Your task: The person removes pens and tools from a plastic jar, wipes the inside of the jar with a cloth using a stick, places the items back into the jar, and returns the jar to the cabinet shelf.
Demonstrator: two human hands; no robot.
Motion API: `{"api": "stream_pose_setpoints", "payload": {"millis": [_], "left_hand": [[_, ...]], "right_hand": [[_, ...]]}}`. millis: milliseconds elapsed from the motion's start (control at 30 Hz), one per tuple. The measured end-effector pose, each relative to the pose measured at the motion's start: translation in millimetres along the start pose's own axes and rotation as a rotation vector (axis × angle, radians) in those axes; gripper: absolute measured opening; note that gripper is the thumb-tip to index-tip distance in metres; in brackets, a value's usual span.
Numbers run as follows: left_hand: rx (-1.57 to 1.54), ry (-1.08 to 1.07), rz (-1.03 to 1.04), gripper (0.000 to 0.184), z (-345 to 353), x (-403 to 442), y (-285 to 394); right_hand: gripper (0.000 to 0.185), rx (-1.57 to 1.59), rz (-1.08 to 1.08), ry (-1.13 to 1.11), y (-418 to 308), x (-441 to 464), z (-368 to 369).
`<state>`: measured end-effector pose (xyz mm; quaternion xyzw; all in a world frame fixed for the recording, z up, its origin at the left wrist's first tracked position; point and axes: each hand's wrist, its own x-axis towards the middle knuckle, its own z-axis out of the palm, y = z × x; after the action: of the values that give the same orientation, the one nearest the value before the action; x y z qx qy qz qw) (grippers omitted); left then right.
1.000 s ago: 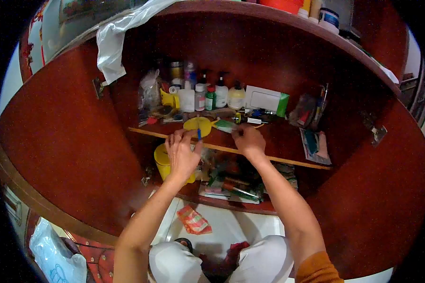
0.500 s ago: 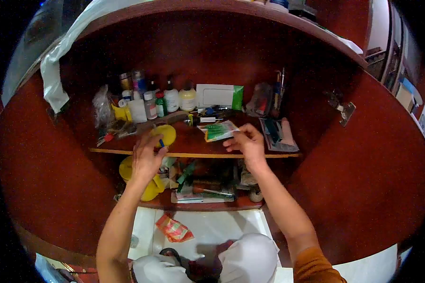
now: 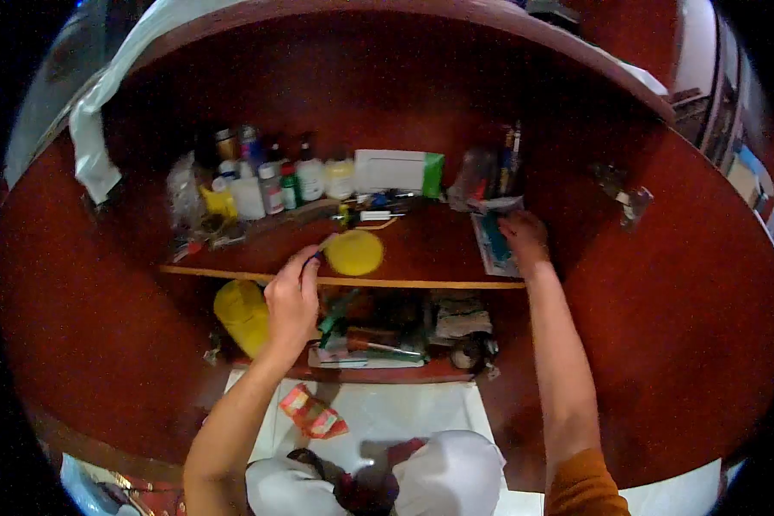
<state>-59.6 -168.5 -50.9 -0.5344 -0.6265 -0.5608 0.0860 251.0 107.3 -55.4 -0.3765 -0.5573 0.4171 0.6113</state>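
My left hand (image 3: 292, 301) is closed in a pinch at the shelf's front edge. A thin stick-like thing with a blue part (image 3: 320, 248) shows at its fingertips; its kind is unclear. Right beside these fingertips is a yellow round disc (image 3: 356, 253), like a lid; I cannot tell whether the hand touches it. My right hand (image 3: 527, 237), blurred, is over the flat packets (image 3: 495, 247) at the shelf's right end. Its fingers are curled at a pale flat packet (image 3: 499, 205), partly hidden by the hand.
Several small bottles (image 3: 310, 180) and a white-and-green box (image 3: 396, 174) stand at the back of the shelf (image 3: 439, 282). Brushes (image 3: 510, 159) stand at the right. A yellow container (image 3: 242, 314) is on the lower shelf, and an orange packet (image 3: 313, 413) lies below.
My right hand has moved right from mid-shelf to the flat packets, taking the green-and-white packet along. My left hand and the yellow disc have both shifted right.
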Motion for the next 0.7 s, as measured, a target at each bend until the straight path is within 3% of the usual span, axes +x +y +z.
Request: {"api": "stream_pose_setpoints", "payload": {"millis": [67,133,233,300,367,400,467,567,700], "left_hand": [[-0.318,0.039,-0.223,0.023,-7.5,3.0,6.2],[-0.541,-0.006,-0.318,0.027,-13.5,3.6,9.6],[-0.782,-0.044,-0.428,0.027,-12.8,1.1,16.9],[-0.847,-0.061,-0.474,0.027,-13.8,-0.6,31.2],[-0.91,-0.107,-0.474,0.027,-12.5,-3.1,37.7],[-0.943,-0.129,-0.473,0.027,-12.2,-4.8,40.6],[-0.948,-0.153,-0.475,0.026,-14.7,-8.2,47.8],[-0.909,-0.17,-0.394,0.025,-22.6,-10.1,58.4],[-0.921,-0.165,-0.273,0.021,-30.7,-13.4,71.8]], "right_hand": [[0.018,-0.178,-0.065,0.111,35.4,14.1,0.0],[0.016,-0.15,-0.231,0.286,-31.5,-39.7,25.0],[0.015,-0.123,-0.352,0.031,-42.8,-72.1,35.1],[0.023,0.044,0.022,-0.342,-97.8,-120.1,60.8],[0.025,-0.039,0.047,-0.589,-110.7,-147.2,83.9],[0.028,0.081,0.073,-0.663,-115.5,-160.7,93.7],[0.026,0.323,0.102,-0.678,-108.3,-176.0,108.1],[0.021,0.442,0.054,-0.622,-109.7,-183.6,112.3],[0.015,0.389,-0.039,-0.557,-116.5,-191.6,109.4]]}}
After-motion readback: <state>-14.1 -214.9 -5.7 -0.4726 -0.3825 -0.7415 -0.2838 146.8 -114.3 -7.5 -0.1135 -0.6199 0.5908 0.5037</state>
